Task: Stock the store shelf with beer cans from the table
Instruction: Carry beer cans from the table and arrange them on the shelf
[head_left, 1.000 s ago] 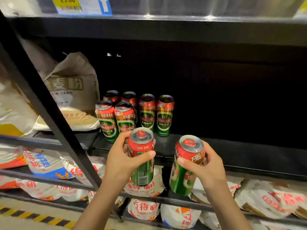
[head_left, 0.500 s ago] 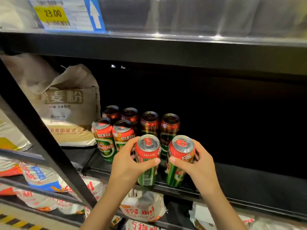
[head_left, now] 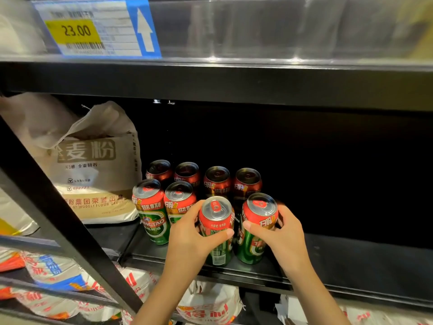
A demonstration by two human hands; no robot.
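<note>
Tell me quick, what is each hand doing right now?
Left hand: grips a beer can on the shelf.
Right hand: grips the neighbouring can.

Dim, shadowed black metal shelf [head_left: 351, 261] recess; overhead glare streaks the clear plastic price rail [head_left: 257, 29]; edges bend and blur.

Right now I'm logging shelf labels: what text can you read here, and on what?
"23.00": yellow patch of the white-and-blue price tag on the upper shelf rail; its small print is blurred.
"WUDELI FLOUR GROUP", partly cut off: beige paper flour sack; also large Chinese characters.
"INGTAO", first letters hidden: red-and-green beer can, front left.
Cans gripped by left hand and right hand: Chinese print only.
</note>
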